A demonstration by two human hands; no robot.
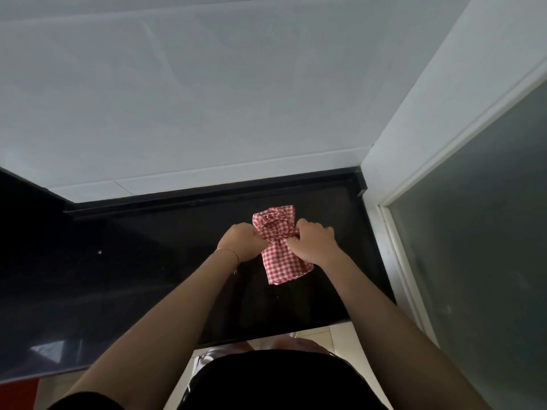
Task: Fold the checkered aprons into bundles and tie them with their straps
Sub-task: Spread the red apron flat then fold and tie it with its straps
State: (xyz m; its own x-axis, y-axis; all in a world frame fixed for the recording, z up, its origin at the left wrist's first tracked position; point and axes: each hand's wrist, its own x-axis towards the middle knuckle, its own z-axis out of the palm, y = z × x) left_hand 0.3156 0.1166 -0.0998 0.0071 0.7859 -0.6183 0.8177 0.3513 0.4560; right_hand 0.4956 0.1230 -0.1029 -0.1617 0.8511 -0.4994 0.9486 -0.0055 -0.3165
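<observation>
A red-and-white checkered apron (283, 260) lies folded into a narrow bundle on the black countertop (148, 261), its long axis running away from me. A thin strap (278, 234) crosses the bundle at its middle and pinches it into a waist. My left hand (241, 241) is closed on the strap at the bundle's left side. My right hand (313, 242) is closed on the strap at the right side. Both fists press against the cloth, and the strap ends are hidden inside them.
A white tiled wall (207, 99) rises behind the counter. A white door frame with frosted glass (479, 232) stands close on the right. The counter's front edge (266, 335) runs just ahead of my body, with pale floor below. The counter stretches far to the left.
</observation>
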